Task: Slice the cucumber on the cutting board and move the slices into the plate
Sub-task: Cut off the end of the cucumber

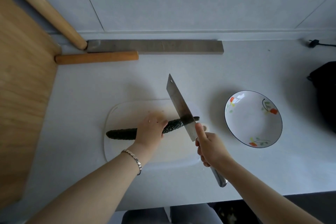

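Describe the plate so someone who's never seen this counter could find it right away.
Start at the white cutting board near the front edge of the pale counter. To its right, beyond the cleaver, sits the plate, round and deep. It alone has a thin dark rim and painted orange flowers.

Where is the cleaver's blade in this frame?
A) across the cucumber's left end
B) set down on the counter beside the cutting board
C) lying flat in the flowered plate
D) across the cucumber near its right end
D: the cleaver, gripped by the right hand, crosses the cucumber near its right tip, while the left hand holds its middle.
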Available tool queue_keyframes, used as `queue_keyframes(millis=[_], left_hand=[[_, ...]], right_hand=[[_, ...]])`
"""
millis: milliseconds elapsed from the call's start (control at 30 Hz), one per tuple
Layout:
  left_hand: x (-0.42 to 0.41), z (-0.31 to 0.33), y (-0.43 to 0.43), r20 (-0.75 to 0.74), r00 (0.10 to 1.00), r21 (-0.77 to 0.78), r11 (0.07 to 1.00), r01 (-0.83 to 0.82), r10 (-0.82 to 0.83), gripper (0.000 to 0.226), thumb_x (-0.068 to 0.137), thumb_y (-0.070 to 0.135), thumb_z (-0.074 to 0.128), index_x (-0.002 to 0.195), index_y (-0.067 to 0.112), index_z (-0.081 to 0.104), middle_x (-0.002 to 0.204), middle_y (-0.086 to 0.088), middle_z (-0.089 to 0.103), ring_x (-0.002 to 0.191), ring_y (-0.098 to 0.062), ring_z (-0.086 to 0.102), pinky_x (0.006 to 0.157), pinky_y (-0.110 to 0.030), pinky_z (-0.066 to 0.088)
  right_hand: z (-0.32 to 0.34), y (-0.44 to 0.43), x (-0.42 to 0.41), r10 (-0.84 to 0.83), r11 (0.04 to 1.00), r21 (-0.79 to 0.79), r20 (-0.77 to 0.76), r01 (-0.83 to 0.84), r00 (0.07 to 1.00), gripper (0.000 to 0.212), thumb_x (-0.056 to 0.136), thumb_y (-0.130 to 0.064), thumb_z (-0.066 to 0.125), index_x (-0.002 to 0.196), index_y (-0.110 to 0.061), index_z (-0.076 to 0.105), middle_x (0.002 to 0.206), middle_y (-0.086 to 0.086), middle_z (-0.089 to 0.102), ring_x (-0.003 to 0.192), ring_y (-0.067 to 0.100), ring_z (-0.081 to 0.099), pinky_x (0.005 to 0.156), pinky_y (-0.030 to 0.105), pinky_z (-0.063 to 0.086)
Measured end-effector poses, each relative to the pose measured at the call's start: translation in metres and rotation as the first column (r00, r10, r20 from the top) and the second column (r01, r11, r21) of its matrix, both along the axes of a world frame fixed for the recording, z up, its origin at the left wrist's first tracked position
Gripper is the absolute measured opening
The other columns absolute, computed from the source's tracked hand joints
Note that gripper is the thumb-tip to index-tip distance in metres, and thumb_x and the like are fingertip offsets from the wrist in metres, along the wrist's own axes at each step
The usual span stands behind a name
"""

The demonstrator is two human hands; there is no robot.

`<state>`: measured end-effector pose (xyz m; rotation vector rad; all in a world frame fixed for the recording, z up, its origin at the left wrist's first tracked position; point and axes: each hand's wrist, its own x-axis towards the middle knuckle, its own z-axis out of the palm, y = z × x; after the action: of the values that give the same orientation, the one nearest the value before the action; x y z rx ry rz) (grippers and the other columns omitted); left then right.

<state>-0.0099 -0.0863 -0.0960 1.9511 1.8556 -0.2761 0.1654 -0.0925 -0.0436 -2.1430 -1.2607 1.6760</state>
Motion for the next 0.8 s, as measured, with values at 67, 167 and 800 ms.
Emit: queue_keyframes(millis=[67, 167, 800], left_hand=[[0.0, 0.001, -0.001, 0.02, 1.0, 0.0, 1.0, -0.012, 0.012, 0.039, 0.092, 0.021, 0.047, 0.13, 0.022, 0.042, 0.124, -0.01, 0.045, 0.118, -0.029, 0.039, 0.091, -0.036, 0.039], [0.001, 0.001, -0.001, 0.035, 0.999, -0.003, 1.0, -0.027, 0.027, 0.039, 0.091, 0.019, 0.048, 0.129, 0.021, 0.042, 0.123, -0.012, 0.045, 0.119, -0.031, 0.038, 0.092, -0.038, 0.04], [-0.024, 0.004, 0.01, 0.303, 0.906, 0.104, 0.935, -0.338, 0.294, 0.034, 0.084, 0.023, 0.058, 0.113, 0.01, 0.048, 0.102, -0.015, 0.058, 0.09, -0.035, 0.057, 0.072, -0.043, 0.051]], right_hand=[[-0.009, -0.002, -0.002, 0.055, 0.998, 0.031, 0.075, -0.058, 0.996, 0.06, 0.092, -0.061, 0.029, 0.066, -0.009, 0.044, 0.056, 0.006, 0.042, 0.055, 0.024, 0.041, 0.056, 0.03, 0.037], [-0.019, -0.006, -0.006, 0.069, 0.995, 0.056, 0.132, -0.077, 0.989, 0.059, 0.091, -0.062, 0.028, 0.071, -0.009, 0.043, 0.062, 0.009, 0.043, 0.061, 0.024, 0.04, 0.061, 0.031, 0.035], [-0.025, 0.005, -0.002, -0.151, 0.989, -0.019, -0.119, 0.149, 0.981, 0.054, 0.093, -0.057, 0.033, 0.061, -0.014, 0.033, 0.036, -0.008, 0.03, 0.029, 0.01, 0.026, 0.04, 0.019, 0.025]])
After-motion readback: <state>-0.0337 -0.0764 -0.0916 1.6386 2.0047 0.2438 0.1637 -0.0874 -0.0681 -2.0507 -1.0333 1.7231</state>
